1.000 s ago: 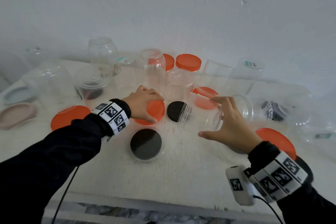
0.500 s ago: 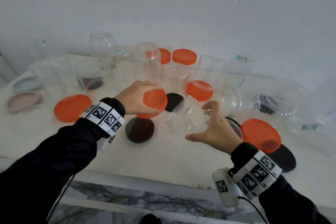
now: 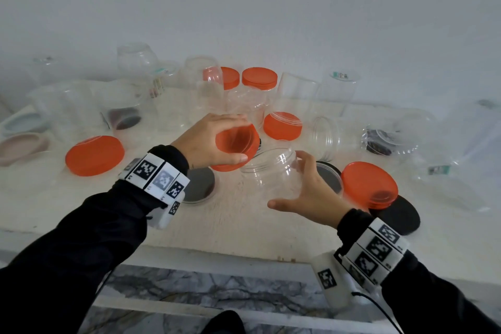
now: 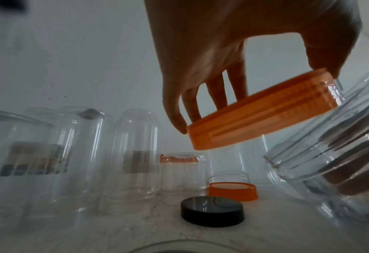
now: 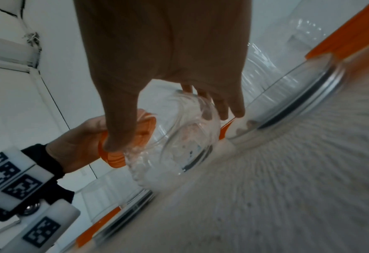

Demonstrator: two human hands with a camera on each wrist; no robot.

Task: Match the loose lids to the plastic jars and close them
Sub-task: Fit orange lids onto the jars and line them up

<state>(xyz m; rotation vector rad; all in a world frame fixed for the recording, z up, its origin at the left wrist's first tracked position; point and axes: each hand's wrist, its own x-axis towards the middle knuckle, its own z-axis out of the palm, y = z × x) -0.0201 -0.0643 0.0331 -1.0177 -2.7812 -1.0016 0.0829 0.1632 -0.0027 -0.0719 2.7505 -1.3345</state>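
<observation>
Near the table's front edge [image 3: 244, 241], the right hand [image 3: 311, 192] grips the clear jar [image 3: 271, 171], tilted mouth-left to meet the orange lid [image 3: 235, 144] gripped in the left hand [image 3: 206, 141]. Bare tabletop lies beneath; farther off, crowded jars and lids leave little room.

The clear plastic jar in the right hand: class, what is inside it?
Nothing shows inside the clear plastic jar gripped by the right hand; the table shows through its wall. The part behind the fingers is hidden. The left hand holds the orange screw lid beside its mouth.
</observation>
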